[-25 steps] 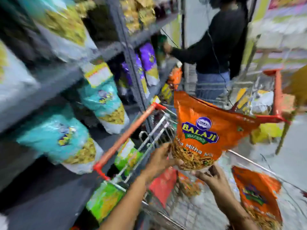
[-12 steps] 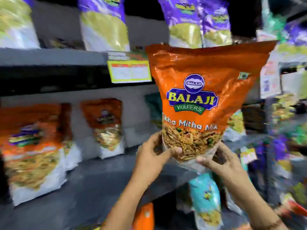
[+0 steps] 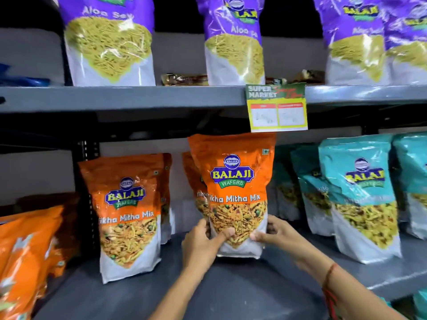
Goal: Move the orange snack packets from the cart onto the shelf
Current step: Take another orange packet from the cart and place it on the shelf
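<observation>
Head camera showed both hands clamped on one orange packet [image 3: 235, 192], the left hand [image 3: 203, 245] and right hand [image 3: 275, 234] each gripping a bottom corner, thumbs across its clear window of snack mix. It stood upright on the grey shelf [image 3: 231, 292]. Just beside it on the left stood another orange packet [image 3: 129, 218], with more behind. Teal packets [image 3: 360, 197] crowded its right side. A price tag [image 3: 277, 109] hung above, under purple packets [image 3: 108, 40].

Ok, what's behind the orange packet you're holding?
Another orange packet peeks out behind the held packet, on its left. Anything further back is covered.
</observation>
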Demonstrator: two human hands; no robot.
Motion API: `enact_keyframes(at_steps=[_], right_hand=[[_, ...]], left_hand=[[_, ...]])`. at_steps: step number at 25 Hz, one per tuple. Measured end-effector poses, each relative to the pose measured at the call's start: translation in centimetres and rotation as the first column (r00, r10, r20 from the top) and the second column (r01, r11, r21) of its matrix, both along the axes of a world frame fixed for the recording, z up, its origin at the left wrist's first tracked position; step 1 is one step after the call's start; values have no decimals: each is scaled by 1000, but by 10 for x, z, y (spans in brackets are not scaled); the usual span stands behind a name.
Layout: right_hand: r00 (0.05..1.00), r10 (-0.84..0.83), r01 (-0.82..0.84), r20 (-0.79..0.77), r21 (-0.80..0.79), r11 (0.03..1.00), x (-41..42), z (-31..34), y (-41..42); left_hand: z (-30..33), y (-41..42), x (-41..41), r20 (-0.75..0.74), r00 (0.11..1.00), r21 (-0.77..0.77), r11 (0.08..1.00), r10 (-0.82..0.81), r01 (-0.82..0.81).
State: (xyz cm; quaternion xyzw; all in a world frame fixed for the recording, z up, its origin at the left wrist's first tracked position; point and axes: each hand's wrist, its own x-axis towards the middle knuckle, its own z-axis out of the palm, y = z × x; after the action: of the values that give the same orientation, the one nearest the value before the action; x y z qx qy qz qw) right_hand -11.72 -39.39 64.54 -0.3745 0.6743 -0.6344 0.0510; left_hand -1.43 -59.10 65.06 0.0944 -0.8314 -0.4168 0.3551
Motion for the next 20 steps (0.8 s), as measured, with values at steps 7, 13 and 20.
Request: enact_keyframes(at_steps=[7,13,20], right_hand=[[977,160,-176,142,105,979,-64,-15,-31],[941,254,-272,225,54,961,-72,-22,-34],[990,-116,115,85,18,993,-36,-12,-19]], left_hand=[[-12,-21,-30,136,977,-100,983,166,-153],[-17,-23,-38,126,976,-122,979,177,-162],[-10,-15,-24,84,983,-109,982,164,-154]])
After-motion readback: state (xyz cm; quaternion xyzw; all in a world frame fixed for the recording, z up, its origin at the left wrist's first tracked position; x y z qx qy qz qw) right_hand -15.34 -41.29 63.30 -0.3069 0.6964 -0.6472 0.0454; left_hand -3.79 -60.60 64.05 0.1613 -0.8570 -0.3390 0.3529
